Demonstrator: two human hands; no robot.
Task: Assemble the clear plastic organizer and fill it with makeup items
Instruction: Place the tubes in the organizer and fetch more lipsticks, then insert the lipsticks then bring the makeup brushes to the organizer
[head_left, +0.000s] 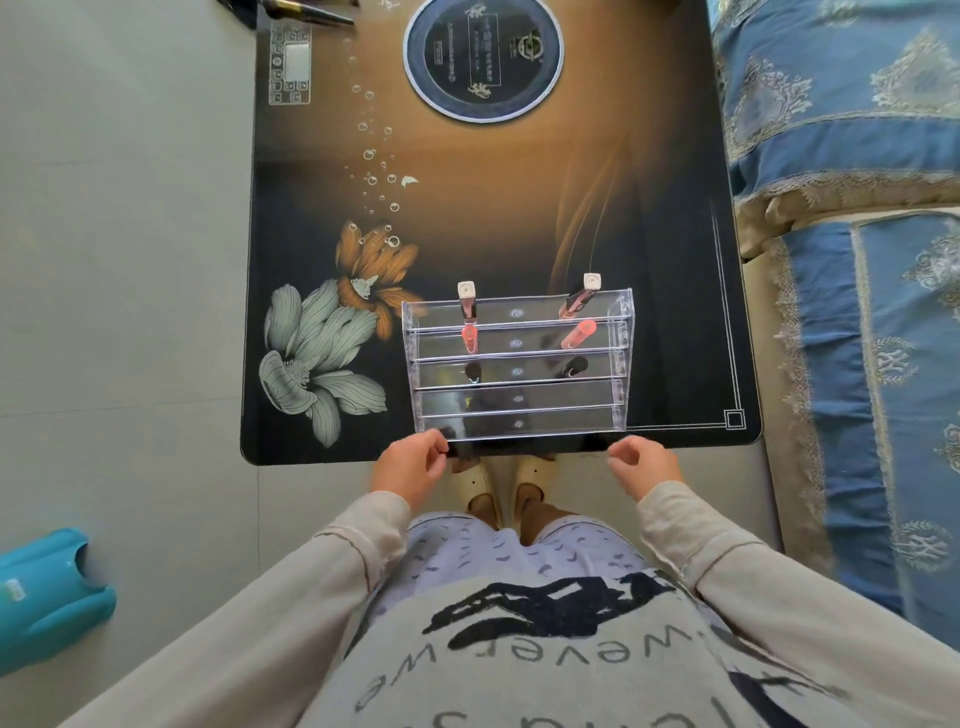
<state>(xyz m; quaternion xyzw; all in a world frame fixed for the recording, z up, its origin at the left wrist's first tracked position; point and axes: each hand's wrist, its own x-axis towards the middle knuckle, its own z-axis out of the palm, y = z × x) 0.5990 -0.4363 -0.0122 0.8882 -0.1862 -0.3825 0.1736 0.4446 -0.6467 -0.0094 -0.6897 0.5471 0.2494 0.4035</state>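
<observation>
A clear plastic organizer (519, 410) with several stepped tiers stands near the front edge of the dark table (649, 260). Two lip gloss tubes stand in it: one at the left (467, 306), one at the right (581, 301), leaning a little. My left hand (413, 465) is at the organizer's front left corner, fingers curled and touching its base edge. Just off the front right corner, my right hand (641, 462) has its fingers loosely curled; I cannot tell whether it touches the plastic.
A round black induction plate (483, 57) is set into the table's far side. Dark makeup pencils or brushes (306, 10) lie at the far left corner. A blue patterned sofa (857, 208) borders the right side. A teal object (47, 597) lies on the floor at left.
</observation>
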